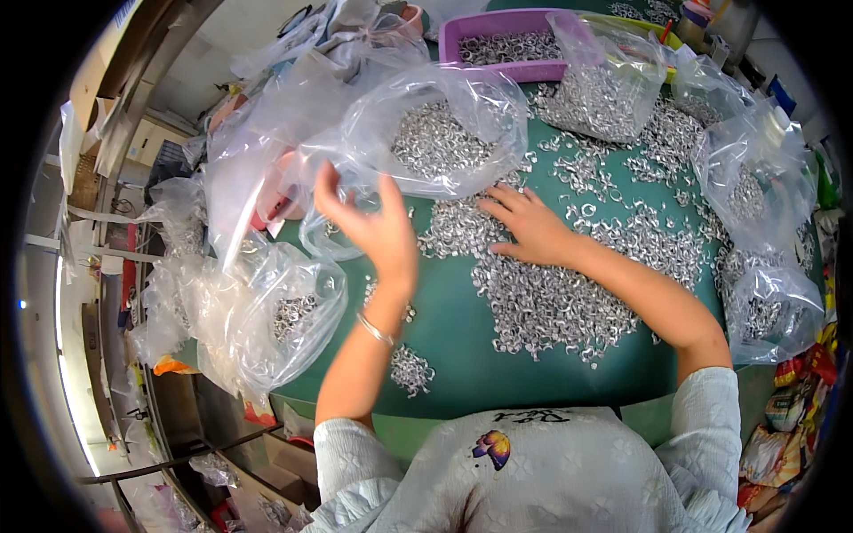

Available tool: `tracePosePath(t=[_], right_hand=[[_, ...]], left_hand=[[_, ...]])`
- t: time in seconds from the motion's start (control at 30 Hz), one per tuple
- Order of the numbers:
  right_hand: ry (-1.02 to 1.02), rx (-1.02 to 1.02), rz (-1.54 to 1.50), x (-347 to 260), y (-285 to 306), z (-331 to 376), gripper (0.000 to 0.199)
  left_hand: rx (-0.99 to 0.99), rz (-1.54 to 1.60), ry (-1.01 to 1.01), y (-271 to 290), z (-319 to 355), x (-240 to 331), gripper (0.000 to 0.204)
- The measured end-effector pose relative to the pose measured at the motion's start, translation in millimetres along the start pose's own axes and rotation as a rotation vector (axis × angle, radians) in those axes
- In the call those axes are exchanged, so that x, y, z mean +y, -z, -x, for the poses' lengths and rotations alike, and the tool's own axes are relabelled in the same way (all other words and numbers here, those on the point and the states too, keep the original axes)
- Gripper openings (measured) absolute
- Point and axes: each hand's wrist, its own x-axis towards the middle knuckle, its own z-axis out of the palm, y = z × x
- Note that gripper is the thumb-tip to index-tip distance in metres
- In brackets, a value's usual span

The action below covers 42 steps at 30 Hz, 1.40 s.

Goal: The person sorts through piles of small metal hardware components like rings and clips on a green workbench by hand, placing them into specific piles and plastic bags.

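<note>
My left hand (369,222) is raised over the table's left half, slightly blurred, its fingers apart and nothing visible in them. Just beyond it lies a clear plastic bag (355,115), its mouth open around a heap of small silver metal ring-like pieces (440,140). My right hand (533,229) rests palm down, fingers spread, at the far edge of a broad loose pile of the same pieces (551,306). Whether any piece is under its fingertips is hidden. A small separate cluster of pieces (411,370) lies near the table's front edge, beside my left forearm.
The green tabletop (444,306) carries more filled clear bags, at left (298,311), far right (755,191) and near right (773,311). At the back stand a purple bin (506,71) of pieces and another full bag (595,98). Shelving (258,471) is below left.
</note>
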Motion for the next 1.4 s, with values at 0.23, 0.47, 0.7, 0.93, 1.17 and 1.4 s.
tracePosePath(t=[0.23, 0.47, 0.7, 0.93, 1.17, 1.4], right_hand=[[0.057, -0.18, 0.042, -33, 26, 73, 0.056], [-0.098, -0.056, 0.251, -85, 13, 147, 0.07], [-0.268, 0.097, 0.25, -52, 23, 159, 0.064], [-0.283, 0.193, 0.412, 10, 42, 135, 0.059], [-0.312, 0.207, 0.086, -25, 50, 143, 0.049], [-0.282, -0.009, 0.043, -98, 5, 171, 0.053]], left_hand=[[-0.699, -0.431, 0.002, 12, 114, -40, 0.044], [-0.953, -0.304, -0.106, 31, 160, -10, 0.059], [-0.986, -0.268, -0.237, 45, 194, 24, 0.074], [-0.906, -0.31, -0.423, 3, 179, 6, 0.052], [-0.749, -0.05, -0.283, -32, 139, -16, 0.038], [-0.995, -0.236, -0.263, 19, 161, 13, 0.044]])
